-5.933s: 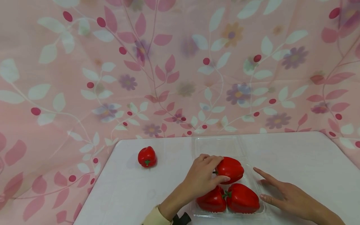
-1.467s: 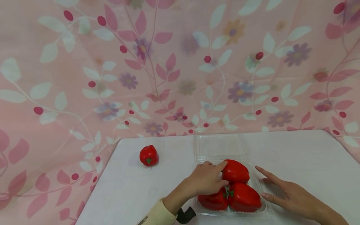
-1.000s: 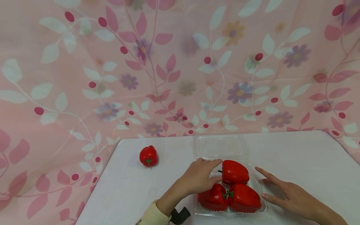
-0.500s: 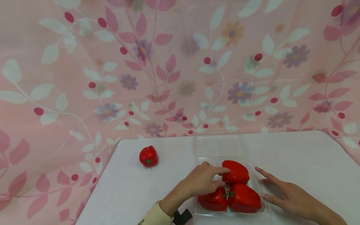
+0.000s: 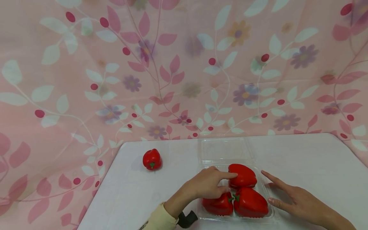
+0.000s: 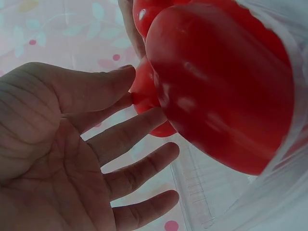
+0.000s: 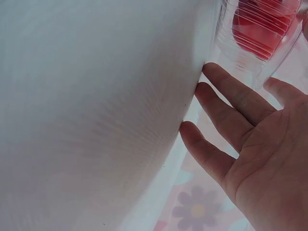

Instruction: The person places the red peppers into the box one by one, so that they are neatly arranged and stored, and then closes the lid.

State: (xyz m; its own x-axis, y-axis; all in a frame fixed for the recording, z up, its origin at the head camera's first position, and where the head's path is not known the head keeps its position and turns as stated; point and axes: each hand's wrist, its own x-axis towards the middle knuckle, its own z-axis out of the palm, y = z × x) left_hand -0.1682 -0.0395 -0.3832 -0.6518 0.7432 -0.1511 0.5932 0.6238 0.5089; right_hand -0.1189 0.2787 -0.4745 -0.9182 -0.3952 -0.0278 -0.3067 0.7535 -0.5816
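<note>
Three red bell peppers lie in a clear plastic clamshell box: the back pepper, the front left pepper and the front right pepper. My left hand reaches over the box's left side, its index finger extended onto the back pepper. The left wrist view shows the left fingers spread and fairly straight, gripping nothing. Beside the box's right side, my right hand holds nothing. In the right wrist view its fingertips touch the white table.
Another red pepper stands apart at the table's back left. The box's transparent lid lies folded back toward the rear edge. Behind the white table hangs a pink flowered cloth.
Earlier my left hand gripped the back pepper; it has since loosened, drawn back and put its index finger on it. That pepper has shifted slightly right. My right hand stays about where it was.
</note>
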